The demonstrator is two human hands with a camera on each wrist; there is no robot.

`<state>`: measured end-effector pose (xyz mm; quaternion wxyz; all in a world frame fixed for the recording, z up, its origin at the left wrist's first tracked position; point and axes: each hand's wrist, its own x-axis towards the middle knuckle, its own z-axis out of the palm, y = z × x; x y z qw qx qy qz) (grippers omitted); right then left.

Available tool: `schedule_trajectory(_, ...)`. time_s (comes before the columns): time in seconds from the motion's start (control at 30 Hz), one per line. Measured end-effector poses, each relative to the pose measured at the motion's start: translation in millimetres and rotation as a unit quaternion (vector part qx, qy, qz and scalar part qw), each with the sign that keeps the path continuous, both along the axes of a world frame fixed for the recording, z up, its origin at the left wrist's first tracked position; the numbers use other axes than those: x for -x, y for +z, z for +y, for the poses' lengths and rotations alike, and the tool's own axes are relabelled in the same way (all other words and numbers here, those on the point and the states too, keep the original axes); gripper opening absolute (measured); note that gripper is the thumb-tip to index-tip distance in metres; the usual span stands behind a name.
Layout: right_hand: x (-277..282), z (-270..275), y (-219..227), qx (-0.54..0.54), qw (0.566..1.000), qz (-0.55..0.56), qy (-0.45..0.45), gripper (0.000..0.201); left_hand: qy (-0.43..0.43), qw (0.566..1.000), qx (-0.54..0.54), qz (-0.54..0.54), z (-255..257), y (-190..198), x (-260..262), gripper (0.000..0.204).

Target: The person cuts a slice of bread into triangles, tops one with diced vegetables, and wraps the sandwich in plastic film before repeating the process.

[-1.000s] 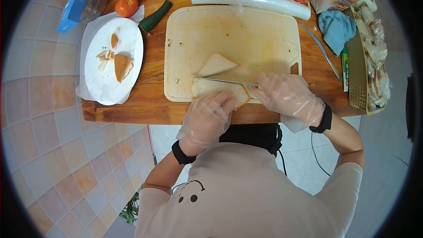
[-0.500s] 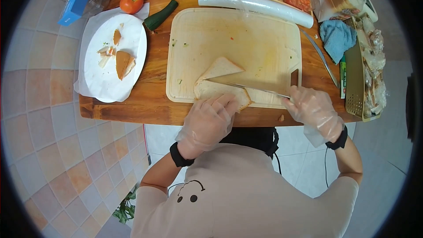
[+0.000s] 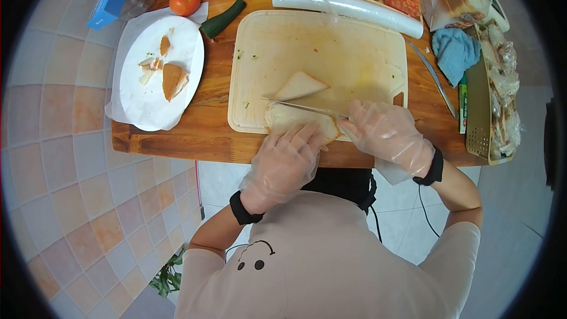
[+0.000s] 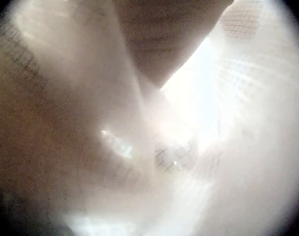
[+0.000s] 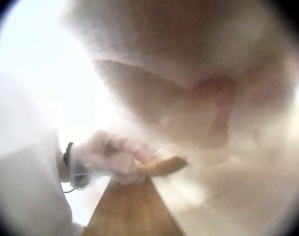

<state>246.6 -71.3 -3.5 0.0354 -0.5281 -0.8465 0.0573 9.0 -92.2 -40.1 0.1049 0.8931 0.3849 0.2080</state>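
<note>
A slice of white bread [image 3: 300,116] with a brown crust lies at the near edge of the cutting board [image 3: 348,41]. My gloved left hand [image 3: 282,162] holds it down, fingers spread over the top and thumb at the near crust. In the right wrist view, that crust [image 5: 164,166] sticks out past the left fingers. My gloved right hand [image 3: 390,136] grips a knife by its handle. Its blade [image 3: 310,108] runs along the bread's far side, beside a triangular bread piece [image 3: 302,85]. Blurred glove fills the left wrist view.
Left of the board stands a white plate [image 3: 133,94] with scraps, near tomatoes [image 3: 185,2] and a zucchini piece [image 3: 223,19]. Behind lies a plastic wrap roll [image 3: 342,9]. At right are a second knife [image 3: 434,74], a blue cloth [image 3: 455,53] and a basket [image 3: 477,112] of wrapped items.
My right hand drew the knife back to the right, then pushed it forward left along the bread again. The left hand stays on the bread. The head view shifted slightly.
</note>
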Motion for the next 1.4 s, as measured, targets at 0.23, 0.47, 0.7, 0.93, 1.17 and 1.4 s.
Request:
schedule_trajectory(0.23,22,2,-11,-0.026,1.000,0.006,-0.013,0.030,-0.006,1.000,0.014,-0.004,1,3,1,0.037)
schedule_trajectory(0.47,-21,-16,12,0.006,1.000,-0.002,-0.028,0.029,-0.006,0.996,0.083,-0.023,1,10,9,0.028)
schedule_trajectory(0.7,-47,-30,40,0.121,0.956,0.161,-0.215,0.024,0.118,0.991,0.053,0.021,71,54,25,0.046)
schedule_trajectory(0.93,-45,-37,33,0.123,0.921,0.238,-0.283,0.025,-0.044,0.986,0.086,0.133,123,31,3,0.037)
schedule_trajectory(1.17,-49,-40,31,0.116,0.915,0.251,-0.295,0.025,0.047,0.998,0.024,0.037,127,60,53,0.025)
schedule_trajectory(1.4,-50,-39,23,0.132,0.908,0.254,-0.307,0.024,0.281,0.944,0.165,0.057,138,84,120,0.032)
